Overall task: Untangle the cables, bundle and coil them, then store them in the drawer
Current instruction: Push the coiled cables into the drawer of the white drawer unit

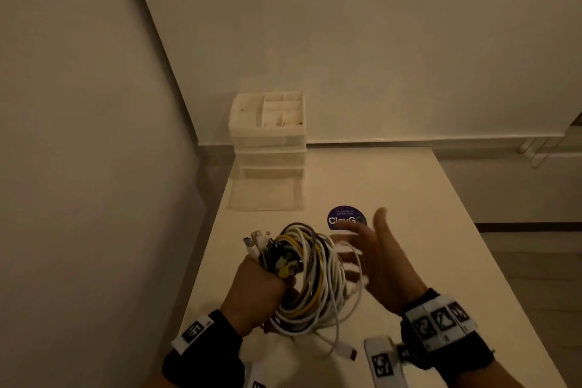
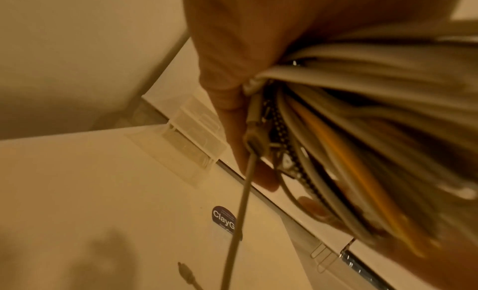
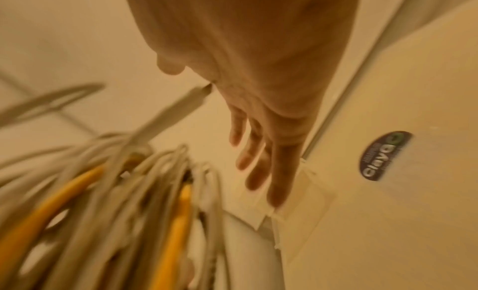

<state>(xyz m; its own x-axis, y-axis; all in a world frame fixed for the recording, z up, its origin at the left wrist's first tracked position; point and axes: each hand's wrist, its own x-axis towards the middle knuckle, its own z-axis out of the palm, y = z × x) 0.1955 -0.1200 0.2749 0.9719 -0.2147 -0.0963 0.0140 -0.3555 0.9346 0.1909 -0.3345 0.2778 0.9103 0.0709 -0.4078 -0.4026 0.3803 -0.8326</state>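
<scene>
The left hand [image 1: 256, 285] clenches the coiled cables [image 1: 310, 274]; the right hand [image 1: 382, 258], seemingly released, leaves trailing ends that could snag and unravel the coil.

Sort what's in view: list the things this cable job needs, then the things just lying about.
Job:
- cable bundle, gripped by left hand
- right hand, open beside it
- drawer unit, bottom drawer pulled out

Lying about:
- round sticker
- table

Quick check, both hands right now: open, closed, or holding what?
Left hand: closed around the coiled cable bundle, held above the table.
Right hand: open, fingers straight, beside the bundle, holding nothing.
</scene>
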